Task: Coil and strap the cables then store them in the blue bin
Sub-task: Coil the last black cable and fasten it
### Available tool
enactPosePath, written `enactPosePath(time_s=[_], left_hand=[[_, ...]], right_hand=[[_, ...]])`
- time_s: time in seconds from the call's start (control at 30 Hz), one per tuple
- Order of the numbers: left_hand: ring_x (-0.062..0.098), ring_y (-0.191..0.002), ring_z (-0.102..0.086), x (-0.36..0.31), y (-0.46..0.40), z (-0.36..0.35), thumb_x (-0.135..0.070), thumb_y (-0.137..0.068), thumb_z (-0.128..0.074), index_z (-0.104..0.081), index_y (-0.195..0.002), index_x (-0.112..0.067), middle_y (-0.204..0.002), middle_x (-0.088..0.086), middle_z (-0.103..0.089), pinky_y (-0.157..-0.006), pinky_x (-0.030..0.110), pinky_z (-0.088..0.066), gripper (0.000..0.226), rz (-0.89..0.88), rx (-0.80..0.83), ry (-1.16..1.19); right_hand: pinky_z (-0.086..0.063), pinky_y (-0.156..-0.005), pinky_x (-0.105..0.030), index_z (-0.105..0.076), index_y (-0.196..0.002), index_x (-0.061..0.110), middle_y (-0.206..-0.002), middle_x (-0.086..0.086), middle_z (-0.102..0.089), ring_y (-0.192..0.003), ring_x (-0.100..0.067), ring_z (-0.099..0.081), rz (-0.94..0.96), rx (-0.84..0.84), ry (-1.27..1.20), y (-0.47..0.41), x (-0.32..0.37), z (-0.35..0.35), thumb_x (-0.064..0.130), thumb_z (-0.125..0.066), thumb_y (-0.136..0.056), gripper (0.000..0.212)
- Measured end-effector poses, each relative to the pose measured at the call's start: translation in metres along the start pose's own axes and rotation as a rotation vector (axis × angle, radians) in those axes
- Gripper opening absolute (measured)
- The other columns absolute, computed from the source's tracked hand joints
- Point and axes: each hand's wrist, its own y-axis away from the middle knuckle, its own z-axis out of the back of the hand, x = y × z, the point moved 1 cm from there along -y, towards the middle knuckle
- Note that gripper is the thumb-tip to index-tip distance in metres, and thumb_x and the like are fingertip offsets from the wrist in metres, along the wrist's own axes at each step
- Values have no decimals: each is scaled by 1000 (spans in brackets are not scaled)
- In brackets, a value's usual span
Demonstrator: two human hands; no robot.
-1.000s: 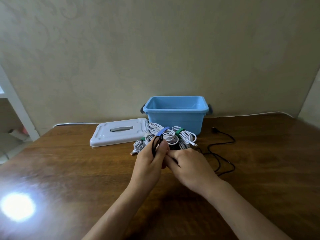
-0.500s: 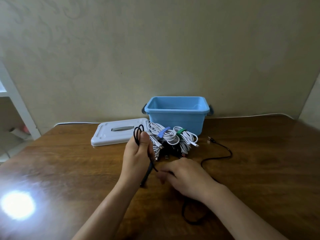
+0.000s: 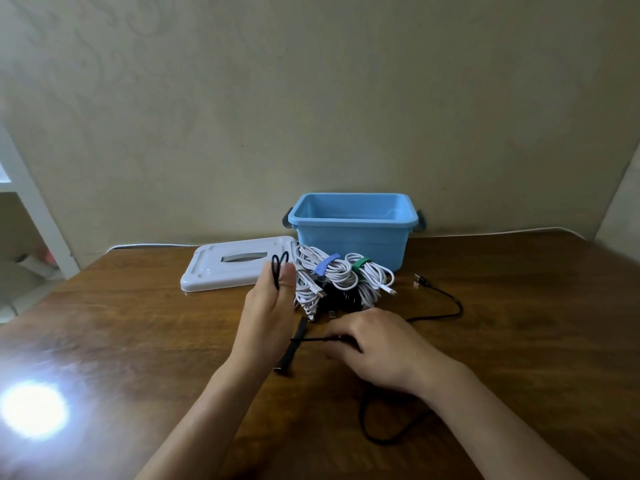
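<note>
Since 0.5 s ago, right hand [image 3: 377,348] pulls black cable [image 3: 446,299] taut sideways toward left hand [image 3: 268,317], whose fingers pinch upright loops. Cable's plug end points at blue bin [image 3: 351,237], lying on counter [image 3: 519,323] just right of it.

blue bin [image 3: 349,242] mouth open above, strapped white coils [image 3: 341,277] crowding its front

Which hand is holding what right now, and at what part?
Both hold the black cable. Left hand pinches its small loops between thumb and fingers, near the tips. Right hand grips the straight run next to the loops; the plug end lies loose on the table.
</note>
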Motion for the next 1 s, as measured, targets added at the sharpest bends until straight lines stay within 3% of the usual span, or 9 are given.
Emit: enactPosePath(time_s=[0.07, 0.13, 0.23, 0.4, 0.57, 0.63, 0.77, 0.9, 1.0], left_hand=[[5, -58, -46, 1, 1, 0, -60, -96, -27, -46, -88, -10, -71, 5, -56, -55, 28, -37, 54, -4, 16, -120], [3, -61, -49, 0, 1, 1, -59, -95, -27, -48, -93, -10, -77, 4, -59, -53, 22, -36, 53, 6, 17, -120], [10, -68, -53, -1, 1, 1, -59, -96, -27, -49, -97, -10, -82, 5, -61, -59, 27, -40, 54, 3, 24, -139], [1, -59, -48, -3, 0, 6, -55, -99, -28, -45, -89, -14, -73, 2, -56, -52, 21, -35, 45, -13, -24, -123], [16, -68, -54, -1, 2, 3, -63, -91, -25, -46, -94, -9, -78, 8, -61, -63, 39, -42, 58, -25, 12, -147], [11, -66, -53, 1, 3, 0, -64, -92, -24, -47, -93, -10, -73, 4, -59, -63, 39, -43, 59, -44, 41, -147], [1, -62, -54, 4, 3, -7, -60, -93, -25, -51, -86, -11, -65, -6, -57, -59, 20, -38, 56, -69, 111, -138], [1, -57, -55, 3, 7, -13, -64, -90, -24, -52, -82, -17, -61, -9, -61, -57, 17, -39, 55, -82, 225, -130], [2, -52, -52, 3, 9, -16, -75, -86, -25, -51, -83, -22, -62, -11, -62, -55, 24, -42, 59, -120, 332, -119]], right_hand=[[-45, -79, -28, -69, -112, 37, -108, 14, -71, -100, -7, -62, -9, 8, -22, -1, -1, 3, 45, -56, -100, 19], [-45, -73, -24, -71, -105, 37, -95, 17, -69, -87, 0, -61, -43, 14, -94, -1, -5, 5, 44, -59, -99, 15], [-37, -64, -18, -72, -102, 37, -80, 21, -61, -75, 4, -56, -74, 27, -148, 0, -8, 7, 44, -61, -98, 14], [-45, -71, -20, -72, -99, 39, -90, 22, -66, -84, 3, -60, -90, -84, -129, 4, -11, 16, 40, -63, -96, 10], [-49, -85, -23, -69, -107, 39, -104, 21, -65, -98, 3, -58, -41, -187, -169, 4, -8, 16, 33, -60, -100, 12], [-46, -76, -17, -70, -107, 36, -100, 22, -67, -93, 5, -59, -29, -252, -146, 4, -8, 16, 35, -62, -99, 11], [-38, -65, -12, -68, -102, 35, -89, 23, -65, -82, 7, -58, 11, -358, -96, 5, -5, 12, 41, -62, -98, 9], [-48, -67, -21, -66, -99, 34, -91, 18, -69, -84, 0, -61, 78, -482, -106, 3, -6, 8, 38, -61, -99, 7], [-50, -63, -26, -65, -97, 34, -86, 17, -66, -79, -2, -61, 115, -536, -81, 3, -4, 5, 44, -57, -99, 13]])
